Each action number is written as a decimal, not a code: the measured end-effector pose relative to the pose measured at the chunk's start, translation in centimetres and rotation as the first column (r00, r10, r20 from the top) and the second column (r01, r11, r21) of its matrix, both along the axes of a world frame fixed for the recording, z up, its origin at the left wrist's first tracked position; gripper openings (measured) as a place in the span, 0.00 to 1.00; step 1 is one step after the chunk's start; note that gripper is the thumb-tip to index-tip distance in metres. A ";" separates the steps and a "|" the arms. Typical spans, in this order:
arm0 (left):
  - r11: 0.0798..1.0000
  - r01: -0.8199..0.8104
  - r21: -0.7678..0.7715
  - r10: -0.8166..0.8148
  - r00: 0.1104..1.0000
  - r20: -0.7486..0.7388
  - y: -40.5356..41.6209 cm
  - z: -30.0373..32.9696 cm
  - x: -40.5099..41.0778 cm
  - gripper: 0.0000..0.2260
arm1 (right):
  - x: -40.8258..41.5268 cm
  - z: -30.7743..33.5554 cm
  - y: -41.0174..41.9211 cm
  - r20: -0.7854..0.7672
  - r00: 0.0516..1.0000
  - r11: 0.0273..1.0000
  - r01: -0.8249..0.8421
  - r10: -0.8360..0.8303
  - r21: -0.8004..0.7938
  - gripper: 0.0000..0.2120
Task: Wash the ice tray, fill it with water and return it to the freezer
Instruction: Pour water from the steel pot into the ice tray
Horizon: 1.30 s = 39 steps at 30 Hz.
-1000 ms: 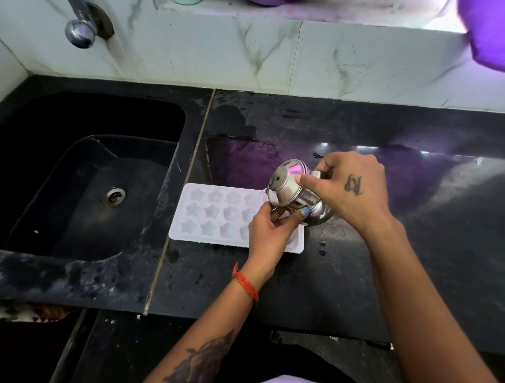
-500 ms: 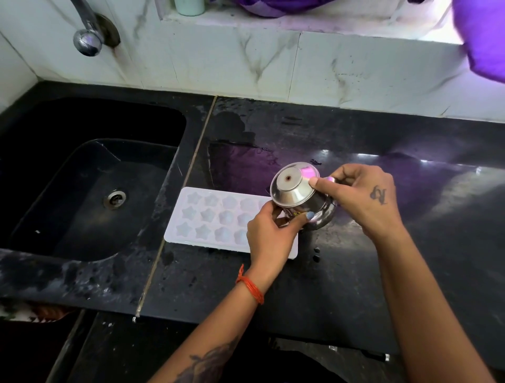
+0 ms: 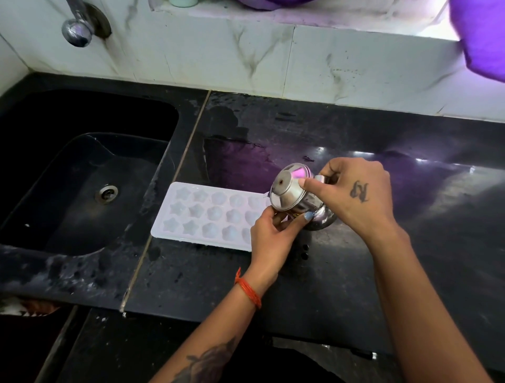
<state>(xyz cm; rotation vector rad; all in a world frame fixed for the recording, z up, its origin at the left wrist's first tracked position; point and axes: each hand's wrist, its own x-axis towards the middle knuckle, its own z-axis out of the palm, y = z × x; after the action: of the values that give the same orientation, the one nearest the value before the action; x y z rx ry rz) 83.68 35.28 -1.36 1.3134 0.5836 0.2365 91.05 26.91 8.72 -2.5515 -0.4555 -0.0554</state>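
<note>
A black stone surface (image 3: 355, 273) runs below a white marble-veined tiled wall (image 3: 218, 60), wet in patches and speckled with droplets. Set into its left part is a black rectangular sink (image 3: 41, 191) with one round metal drain (image 3: 107, 193); one chrome tap (image 3: 78, 28) juts from the wall above it. A purple cloth (image 3: 481, 38) hangs in at the top right corner, and a pale green container (image 3: 183, 2) shows only its base on the ledge above the tiles.

One white plastic ice tray with star-shaped wells (image 3: 207, 216) lies flat on the surface just right of the sink's edge, long side running left to right. Three rows of wells show, five visible in each; the tray's right end is hidden behind the hands and the vessel, so the full count cannot be told.

One small round stainless-steel pot (image 3: 295, 199) is held tilted over that hidden right end, its bottom turned toward the camera. The left hand (image 3: 273, 237), with an orange thread band (image 3: 247, 291) at the wrist, curls its grip round the pot's lower side, thumb across the front. The right hand (image 3: 355, 191) grips it from the right, forefinger pressed on its upper wall, other fingers curled at the rim.
</note>
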 end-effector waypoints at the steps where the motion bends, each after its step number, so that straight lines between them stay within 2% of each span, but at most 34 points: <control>1: 1.000 0.003 -0.011 -0.003 1.000 0.003 -0.1 -0.1 0.0 0.27 | 0.0 0.0 0.0 0.009 1.000 1.000 -0.004 0.004 -0.013 0.15; 8: 1.000 -0.007 -0.030 0.007 1.000 0.008 -0.4 -0.3 0.1 0.26 | 0.1 -0.2 -0.2 0.044 0.999 0.999 -0.022 0.023 -0.023 0.14; 14: 0.986 -0.048 0.157 0.052 0.998 -0.024 -0.4 0.0 0.2 0.15 | 0.6 -0.8 -1.3 -0.080 0.997 0.984 0.030 -0.017 0.174 0.12; 18: 0.960 -0.055 0.274 0.070 0.997 -0.044 -0.3 0.1 0.5 0.17 | 1.0 -1.8 -2.1 -0.208 0.976 0.943 0.123 -0.059 0.308 0.13; 21: 0.955 -0.043 0.292 0.065 0.996 -0.064 -0.6 0.3 0.7 0.16 | 1.1 -2.0 -2.6 -0.244 0.966 0.924 0.165 -0.082 0.346 0.14; 33: 0.999 0.014 0.038 -0.014 1.000 -0.010 -2.5 -1.1 1.0 0.19 | 0.4 -0.9 -3.2 -0.064 0.996 0.991 0.065 -0.058 0.121 0.12; 39: 0.996 0.018 -0.083 -0.019 1.000 -0.004 -2.9 -1.4 1.0 0.16 | 0.7 -1.1 -3.1 -0.025 0.998 0.999 0.050 -0.049 0.013 0.13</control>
<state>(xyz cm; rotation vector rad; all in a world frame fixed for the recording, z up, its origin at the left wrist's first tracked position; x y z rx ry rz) 84.66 32.34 -2.79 1.2386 0.5793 0.1921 91.70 23.85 7.62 -2.5472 -0.3811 -0.0446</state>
